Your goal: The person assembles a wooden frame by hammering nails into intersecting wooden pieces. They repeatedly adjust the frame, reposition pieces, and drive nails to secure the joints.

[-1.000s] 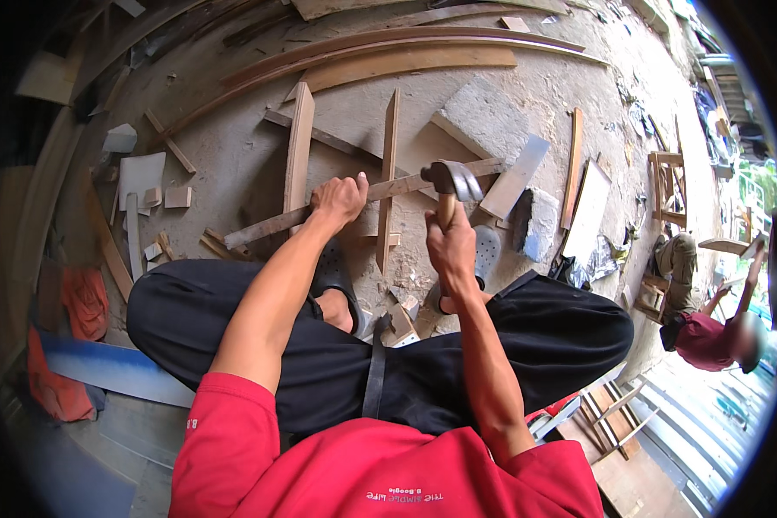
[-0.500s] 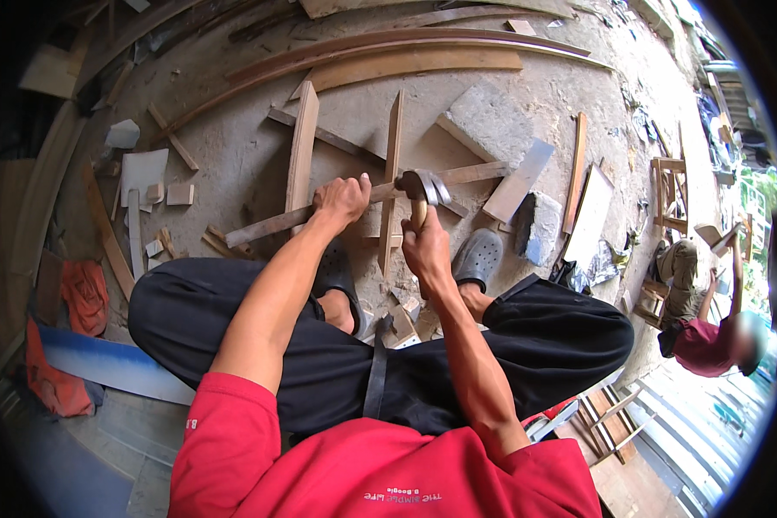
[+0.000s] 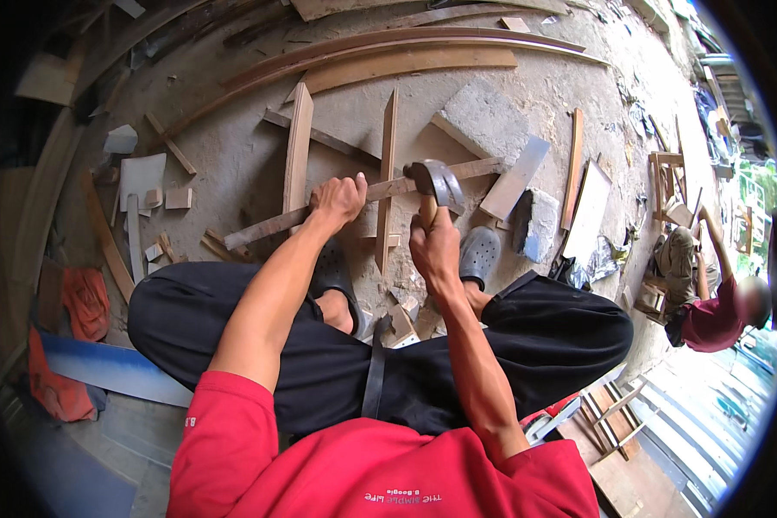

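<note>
My right hand (image 3: 437, 245) is wrapped round the short handle of a claw hammer (image 3: 439, 183), its dark metal head over the right part of a long wooden strip (image 3: 265, 228). That strip lies crosswise over two upright boards. My left hand (image 3: 337, 203) is closed on the strip between the left board (image 3: 299, 148) and the right board (image 3: 388, 147). Whether the hammer head touches the wood, I cannot tell. Below, my feet in dark clogs (image 3: 481, 255) rest either side of the boards.
A concrete slab (image 3: 485, 116) and a light flat board (image 3: 516, 180) lie beyond the strip's right end. Long planks (image 3: 414, 66) stretch across the far floor. Small wood offcuts (image 3: 179, 198) are scattered left. At far right another person (image 3: 710, 324) in a dark red shirt handles wood.
My right hand and the hammer have shifted slightly to the right, the head turning. My left hand stays on the strip. The person at right has moved their arms and head.
</note>
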Action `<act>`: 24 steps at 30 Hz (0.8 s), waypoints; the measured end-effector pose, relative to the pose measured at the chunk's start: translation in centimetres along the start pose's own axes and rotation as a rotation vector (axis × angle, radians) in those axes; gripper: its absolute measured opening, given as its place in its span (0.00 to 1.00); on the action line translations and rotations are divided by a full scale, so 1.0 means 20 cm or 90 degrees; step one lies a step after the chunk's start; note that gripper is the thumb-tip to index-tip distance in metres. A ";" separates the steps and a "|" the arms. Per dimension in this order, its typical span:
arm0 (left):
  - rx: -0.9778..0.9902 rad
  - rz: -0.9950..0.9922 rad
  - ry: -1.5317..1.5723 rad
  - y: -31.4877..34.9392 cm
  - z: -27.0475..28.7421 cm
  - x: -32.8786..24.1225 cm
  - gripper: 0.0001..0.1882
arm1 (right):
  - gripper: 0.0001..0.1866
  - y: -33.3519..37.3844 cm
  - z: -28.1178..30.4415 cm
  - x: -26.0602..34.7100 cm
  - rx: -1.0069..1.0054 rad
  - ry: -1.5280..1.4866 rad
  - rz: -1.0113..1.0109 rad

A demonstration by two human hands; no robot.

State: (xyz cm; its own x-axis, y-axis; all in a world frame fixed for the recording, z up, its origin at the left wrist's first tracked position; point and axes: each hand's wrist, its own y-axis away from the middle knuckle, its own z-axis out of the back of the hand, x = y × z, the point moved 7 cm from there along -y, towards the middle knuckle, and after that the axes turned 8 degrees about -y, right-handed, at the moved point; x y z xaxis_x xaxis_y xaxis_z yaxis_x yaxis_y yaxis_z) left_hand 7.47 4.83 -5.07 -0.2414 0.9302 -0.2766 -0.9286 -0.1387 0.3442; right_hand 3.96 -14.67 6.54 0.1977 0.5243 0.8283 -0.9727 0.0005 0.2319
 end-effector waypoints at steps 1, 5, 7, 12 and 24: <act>0.006 0.002 0.001 0.00 -0.01 0.01 0.34 | 0.18 0.01 0.02 0.05 -0.022 -0.006 0.047; 0.019 0.005 0.002 -0.01 -0.01 0.00 0.34 | 0.19 0.00 -0.08 -0.10 0.011 0.104 0.062; 0.006 0.006 -0.002 -0.01 -0.01 -0.01 0.34 | 0.18 -0.01 -0.13 -0.15 0.073 0.147 0.065; 0.015 0.013 -0.001 0.00 -0.01 0.00 0.34 | 0.14 0.01 -0.05 0.01 0.021 -0.006 0.075; 0.012 0.011 0.008 0.01 0.02 -0.01 0.33 | 0.14 -0.03 -0.09 -0.04 0.017 0.048 0.048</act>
State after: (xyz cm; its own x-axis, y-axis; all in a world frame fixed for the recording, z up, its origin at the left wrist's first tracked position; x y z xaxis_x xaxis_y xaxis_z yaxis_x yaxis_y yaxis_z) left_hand 7.52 4.77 -4.52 -0.2612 0.9234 -0.2811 -0.9187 -0.1485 0.3659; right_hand 4.13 -13.46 4.82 0.1139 0.5848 0.8032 -0.9808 -0.0627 0.1847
